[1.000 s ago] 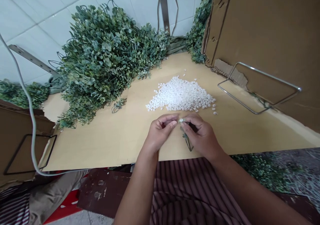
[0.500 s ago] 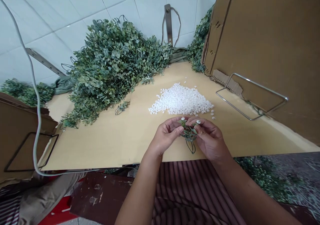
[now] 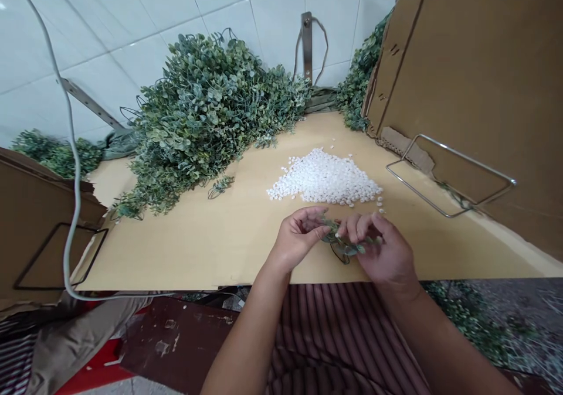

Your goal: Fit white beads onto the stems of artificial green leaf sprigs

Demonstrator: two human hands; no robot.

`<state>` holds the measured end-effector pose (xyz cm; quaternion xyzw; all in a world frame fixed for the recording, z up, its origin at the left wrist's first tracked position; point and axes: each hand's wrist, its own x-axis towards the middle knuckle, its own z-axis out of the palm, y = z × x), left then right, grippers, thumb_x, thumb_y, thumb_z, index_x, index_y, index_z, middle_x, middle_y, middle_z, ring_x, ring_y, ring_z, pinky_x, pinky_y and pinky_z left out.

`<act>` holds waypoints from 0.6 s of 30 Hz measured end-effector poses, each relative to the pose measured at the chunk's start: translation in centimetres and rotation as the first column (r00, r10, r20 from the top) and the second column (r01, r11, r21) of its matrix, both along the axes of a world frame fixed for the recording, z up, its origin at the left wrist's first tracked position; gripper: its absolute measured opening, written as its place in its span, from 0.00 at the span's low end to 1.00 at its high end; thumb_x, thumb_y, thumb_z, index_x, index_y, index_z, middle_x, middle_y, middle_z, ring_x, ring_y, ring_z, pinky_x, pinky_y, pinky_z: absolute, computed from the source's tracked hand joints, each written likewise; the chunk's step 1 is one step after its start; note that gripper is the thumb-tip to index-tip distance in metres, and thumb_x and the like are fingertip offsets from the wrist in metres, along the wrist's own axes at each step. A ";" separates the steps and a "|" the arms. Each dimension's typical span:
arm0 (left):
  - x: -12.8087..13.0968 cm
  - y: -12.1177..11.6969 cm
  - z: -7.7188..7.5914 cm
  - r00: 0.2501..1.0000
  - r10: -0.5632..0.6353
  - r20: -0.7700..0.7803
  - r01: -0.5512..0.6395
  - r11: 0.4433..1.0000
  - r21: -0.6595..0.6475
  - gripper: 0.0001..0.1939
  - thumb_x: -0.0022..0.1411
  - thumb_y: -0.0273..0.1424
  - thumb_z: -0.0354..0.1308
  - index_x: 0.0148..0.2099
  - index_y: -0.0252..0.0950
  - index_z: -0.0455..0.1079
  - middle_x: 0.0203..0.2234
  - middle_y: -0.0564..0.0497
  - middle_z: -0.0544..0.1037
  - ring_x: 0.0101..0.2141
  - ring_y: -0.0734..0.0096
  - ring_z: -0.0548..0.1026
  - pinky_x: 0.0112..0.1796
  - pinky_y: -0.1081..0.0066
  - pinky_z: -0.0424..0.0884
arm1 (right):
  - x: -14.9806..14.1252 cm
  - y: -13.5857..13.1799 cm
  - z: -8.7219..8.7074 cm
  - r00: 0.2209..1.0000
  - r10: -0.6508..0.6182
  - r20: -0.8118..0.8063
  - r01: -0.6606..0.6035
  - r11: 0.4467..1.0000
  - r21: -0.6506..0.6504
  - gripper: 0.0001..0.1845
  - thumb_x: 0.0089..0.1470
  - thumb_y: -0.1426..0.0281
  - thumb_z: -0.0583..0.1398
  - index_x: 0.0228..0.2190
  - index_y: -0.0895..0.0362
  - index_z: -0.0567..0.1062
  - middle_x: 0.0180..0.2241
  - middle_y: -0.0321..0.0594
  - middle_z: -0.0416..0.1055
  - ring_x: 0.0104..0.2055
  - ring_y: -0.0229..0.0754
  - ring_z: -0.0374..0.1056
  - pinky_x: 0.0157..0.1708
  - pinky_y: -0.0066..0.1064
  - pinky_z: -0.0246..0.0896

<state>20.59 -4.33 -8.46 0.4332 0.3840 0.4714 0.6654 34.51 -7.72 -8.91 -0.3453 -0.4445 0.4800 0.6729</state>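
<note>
My left hand [image 3: 301, 239] is closed, thumb against fingers, on a small artificial leaf sprig [image 3: 350, 248] held just above the table's front part. My right hand [image 3: 387, 248] is curled round the sprig's other side, with its fingertips at the leaves and some leaves by its palm. A thin dark wire loop [image 3: 341, 256] hangs from the sprig between the hands. A tiny white spot shows at the right fingertips, too small to make out fully. Just beyond both hands lies a heap of small white bead-like pieces [image 3: 325, 178].
A large pile of green artificial foliage [image 3: 202, 108] leans against the tiled wall. One loose sprig [image 3: 220, 186] lies before it. Cardboard boxes [image 3: 475, 102] with wire handles [image 3: 453, 175] flank the tan tabletop [image 3: 176, 254]. A white cable [image 3: 75, 190] hangs at left.
My right hand has turned and its fingers have shifted over the sprig. The two white tips seen upright on the sprig before no longer show there. The view has shifted slightly.
</note>
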 end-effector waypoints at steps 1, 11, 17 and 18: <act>0.0 0.0 0.0 1.000 0.008 -0.003 -0.008 1.000 0.006 0.19 0.36 0.29 0.72 0.34 0.35 0.76 0.21 0.56 0.74 0.24 0.80 0.70 0.30 0.76 0.67 | -0.1 0.0 -0.1 0.999 -0.018 0.035 0.019 1.000 -0.009 0.24 0.55 0.58 0.55 0.13 0.54 0.60 0.14 0.33 0.55 0.22 0.41 0.63 0.27 0.35 0.63; 0.0 -0.1 -0.6 0.974 0.101 -0.205 -0.056 0.975 0.214 0.18 0.47 0.24 0.63 0.43 0.36 0.75 0.25 0.55 0.72 0.26 0.78 0.69 0.32 0.76 0.66 | -1.3 1.4 -1.7 0.885 -0.155 0.440 0.168 0.986 0.010 0.11 0.45 0.68 0.63 0.34 0.57 0.72 0.29 0.38 0.68 0.28 0.40 0.63 0.29 0.32 0.61; 0.1 -0.4 -1.0 0.943 0.129 -0.308 -0.008 0.931 0.366 0.24 0.52 0.22 0.58 0.53 0.38 0.69 0.30 0.54 0.74 0.32 0.77 0.72 0.39 0.76 0.68 | -1.3 1.8 -2.1 0.831 -0.123 0.543 0.118 0.992 0.044 0.10 0.53 0.64 0.57 0.31 0.57 0.73 0.32 0.43 0.72 0.37 0.46 0.68 0.39 0.38 0.63; 0.0 -0.5 -1.0 0.946 0.104 -0.308 0.016 0.931 0.363 0.24 0.53 0.23 0.57 0.54 0.38 0.68 0.32 0.52 0.75 0.33 0.76 0.72 0.40 0.75 0.68 | -1.3 1.8 -2.1 0.830 -0.128 0.543 0.130 0.991 0.035 0.10 0.54 0.64 0.56 0.31 0.57 0.73 0.32 0.43 0.72 0.36 0.46 0.68 0.38 0.37 0.63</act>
